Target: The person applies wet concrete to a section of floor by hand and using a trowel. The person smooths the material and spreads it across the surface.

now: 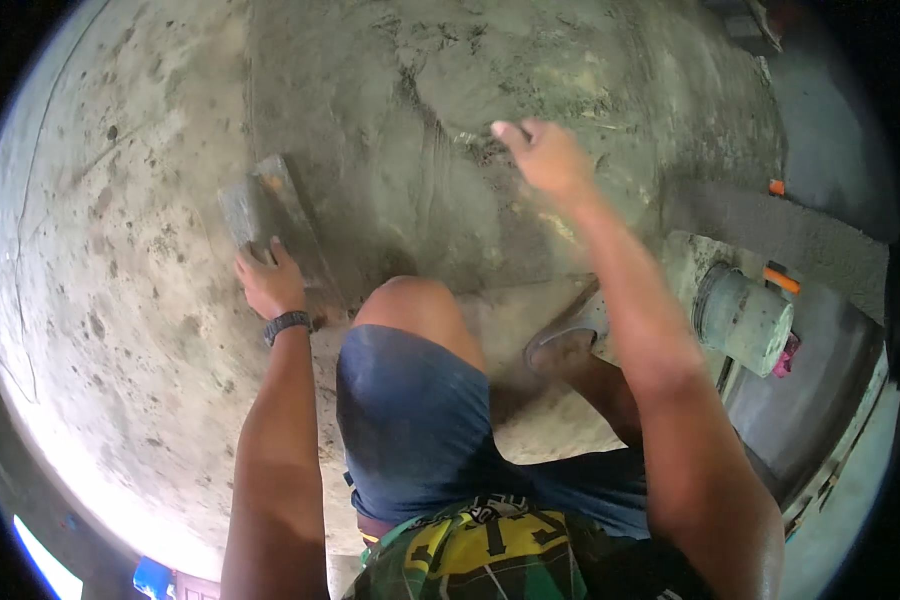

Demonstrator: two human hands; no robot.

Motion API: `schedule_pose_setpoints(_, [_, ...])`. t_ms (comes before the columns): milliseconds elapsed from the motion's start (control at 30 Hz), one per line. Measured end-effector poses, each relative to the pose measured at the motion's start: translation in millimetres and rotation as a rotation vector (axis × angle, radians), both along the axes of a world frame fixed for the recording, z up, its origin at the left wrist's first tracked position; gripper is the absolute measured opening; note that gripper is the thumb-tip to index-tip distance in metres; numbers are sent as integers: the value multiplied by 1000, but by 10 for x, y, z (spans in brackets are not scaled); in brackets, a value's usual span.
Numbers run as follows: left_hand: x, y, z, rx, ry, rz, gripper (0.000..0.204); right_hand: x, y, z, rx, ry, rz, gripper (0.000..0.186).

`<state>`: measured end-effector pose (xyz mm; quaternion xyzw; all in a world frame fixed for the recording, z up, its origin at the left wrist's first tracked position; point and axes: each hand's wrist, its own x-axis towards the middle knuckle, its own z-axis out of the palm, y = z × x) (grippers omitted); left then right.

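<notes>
My left hand, with a dark band at the wrist, grips the lower end of a grey rectangular plasterer's float. The float lies tilted along the left edge of a darker, damp patch of cement on the floor. Over the right part of that patch is my right hand, slightly smeared by motion. Its fingers are curled together, and whatever they may hold is hidden.
A cement-stained bucket stands at the right, with an orange-handled tool beside it. Another small orange piece is farther off. My bent knee and sandalled foot are close to the patch. Pale, speckled floor spreads to the left.
</notes>
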<state>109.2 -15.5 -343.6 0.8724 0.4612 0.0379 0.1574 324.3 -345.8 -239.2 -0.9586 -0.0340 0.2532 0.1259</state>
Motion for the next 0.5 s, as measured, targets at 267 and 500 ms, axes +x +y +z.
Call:
schedule_pose_setpoints(267, [31,-22,-5,12,-44,-15,48,233,-304,146,974,402,-638,54])
schedule_pose_setpoints(500, [8,-26,50,-10,-17,13,47,-189,-438,-427,1511,921,-755,51])
